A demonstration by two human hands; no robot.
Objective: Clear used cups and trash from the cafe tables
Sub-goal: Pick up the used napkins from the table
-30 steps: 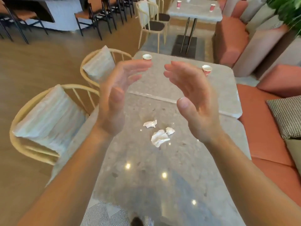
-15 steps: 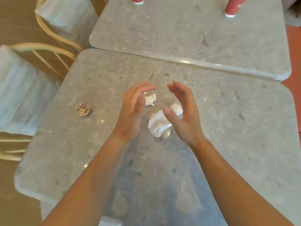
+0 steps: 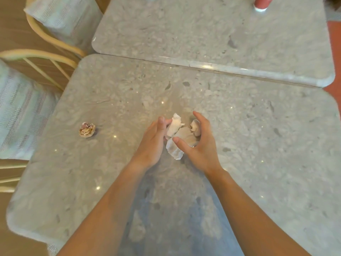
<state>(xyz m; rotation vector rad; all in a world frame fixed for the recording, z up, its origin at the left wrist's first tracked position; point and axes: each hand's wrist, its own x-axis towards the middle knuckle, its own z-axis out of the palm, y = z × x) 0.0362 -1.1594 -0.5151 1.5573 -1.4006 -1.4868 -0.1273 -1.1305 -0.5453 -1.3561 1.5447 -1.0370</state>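
The crumpled napkins [image 3: 176,143] lie on the table [image 3: 258,145] squarely between both hands, the left hand [image 3: 153,143] pinching the upper wad with curled fingers, the right hand [image 3: 200,145] cupped round the rest, thumb atop the longest piece, which points toward the person.

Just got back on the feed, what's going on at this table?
A person is gathering the crumpled napkins on the near table with both hands. The left hand pinches one piece, and the right hand curls round the others from the opposite side. The biggest piece lies on the tabletop, not yet lifted. A brownish wrapper wad lies off to the left, apart from the hands. A red cup stands on the far table.
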